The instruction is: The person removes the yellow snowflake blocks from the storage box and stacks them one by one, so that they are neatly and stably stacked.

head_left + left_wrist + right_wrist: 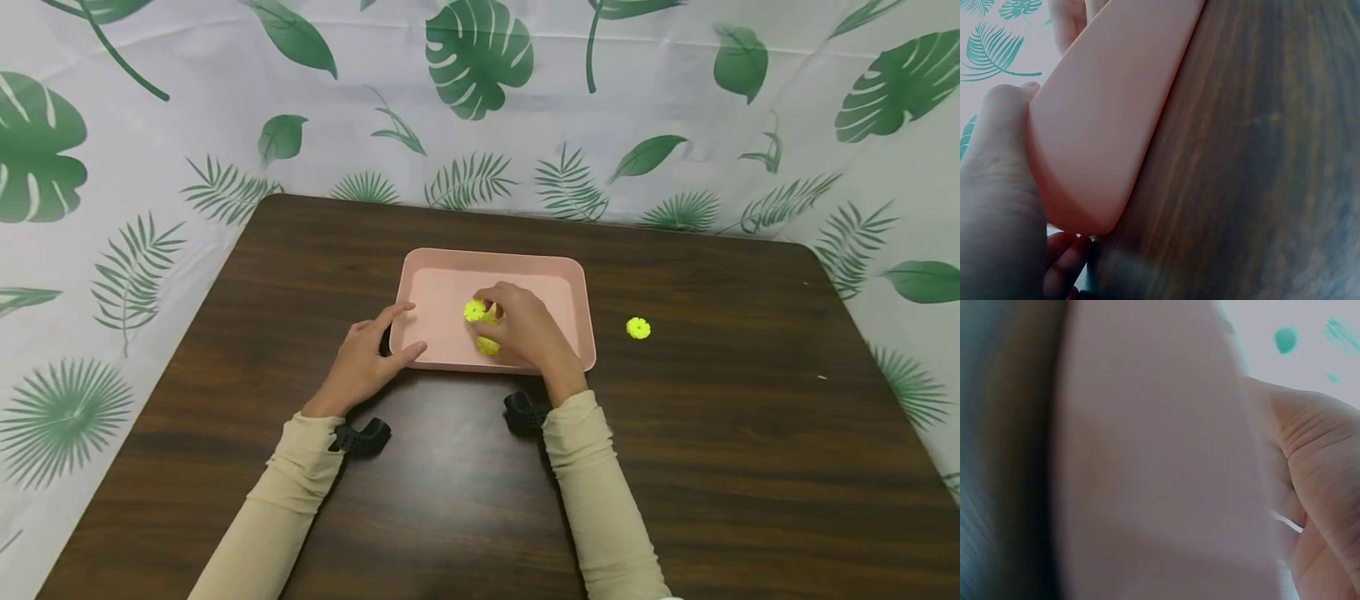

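- A yellow flower-shaped piece is showing between the thumb and index finger of the right hand; they are curling close about it and seem to be pinching its edges, over the pink tray.
- More yellow pieces are showing just below these fingers, partly hidden; their number is not telling clearly.
- A loose yellow disc is lying on the table, outside the tray and to the right of the right hand, the nearer hand; being round, it is showing no long axis.
- The shallow rectangular tray is lying with its long sides running left to right.
- The left hand is spanning the tray's near left corner, thumb and index finger spread wide, touching the rim and holding no yellow piece.
- Behind, a leaf-print cloth is hanging.
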Demonstrator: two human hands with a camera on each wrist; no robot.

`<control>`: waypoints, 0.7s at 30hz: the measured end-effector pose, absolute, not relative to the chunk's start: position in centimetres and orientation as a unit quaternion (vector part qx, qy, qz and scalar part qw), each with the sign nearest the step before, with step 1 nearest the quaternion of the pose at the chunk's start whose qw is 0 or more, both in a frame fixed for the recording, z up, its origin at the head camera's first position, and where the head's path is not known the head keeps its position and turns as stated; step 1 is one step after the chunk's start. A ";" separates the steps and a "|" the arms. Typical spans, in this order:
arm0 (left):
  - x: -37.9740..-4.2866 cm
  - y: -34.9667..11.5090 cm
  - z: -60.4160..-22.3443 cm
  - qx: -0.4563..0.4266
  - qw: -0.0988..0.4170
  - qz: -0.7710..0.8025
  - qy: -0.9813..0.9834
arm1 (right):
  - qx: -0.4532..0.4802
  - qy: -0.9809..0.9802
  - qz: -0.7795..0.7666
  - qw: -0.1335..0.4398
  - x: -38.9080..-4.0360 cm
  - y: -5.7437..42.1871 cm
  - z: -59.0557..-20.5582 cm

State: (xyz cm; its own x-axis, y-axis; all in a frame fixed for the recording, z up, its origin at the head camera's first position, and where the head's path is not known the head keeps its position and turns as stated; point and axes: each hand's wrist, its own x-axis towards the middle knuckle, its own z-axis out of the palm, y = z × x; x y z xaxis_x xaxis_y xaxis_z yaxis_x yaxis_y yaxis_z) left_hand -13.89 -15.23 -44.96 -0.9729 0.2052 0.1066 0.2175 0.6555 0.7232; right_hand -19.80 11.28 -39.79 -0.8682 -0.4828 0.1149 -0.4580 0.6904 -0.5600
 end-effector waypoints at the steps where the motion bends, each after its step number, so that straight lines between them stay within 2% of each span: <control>1: -13.8 -15.2 -45.0 -0.117 0.008 -0.400 -0.909 | -0.248 0.918 -0.311 0.007 -19.7 12.1 -39.4; 7: -13.8 -15.2 -45.0 -0.119 0.011 -0.404 -0.907 | -0.184 0.911 -0.360 -0.085 -19.4 18.5 -38.1; 11: -13.8 -15.3 -44.9 -0.115 0.003 -0.399 -0.910 | -0.126 0.914 -0.364 -0.126 -19.1 23.1 -38.4; 15: -13.8 -15.3 -44.9 -0.115 0.000 -0.399 -0.910 | -0.067 0.923 -0.356 -0.131 -18.5 27.0 -39.3; 21: -13.8 -15.2 -45.0 -0.120 0.002 -0.399 -0.909 | -0.004 0.930 -0.353 -0.102 -17.4 30.6 -40.7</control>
State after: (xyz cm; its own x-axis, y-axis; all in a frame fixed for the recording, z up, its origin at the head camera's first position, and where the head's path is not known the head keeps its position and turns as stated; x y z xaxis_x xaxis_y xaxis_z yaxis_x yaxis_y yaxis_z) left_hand -13.85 -15.19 -45.03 -0.9711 0.2165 0.1002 0.2203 0.6524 0.7251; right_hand -17.35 30.57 -40.69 -0.9790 0.0651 0.1933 -0.0796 0.7507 -0.6558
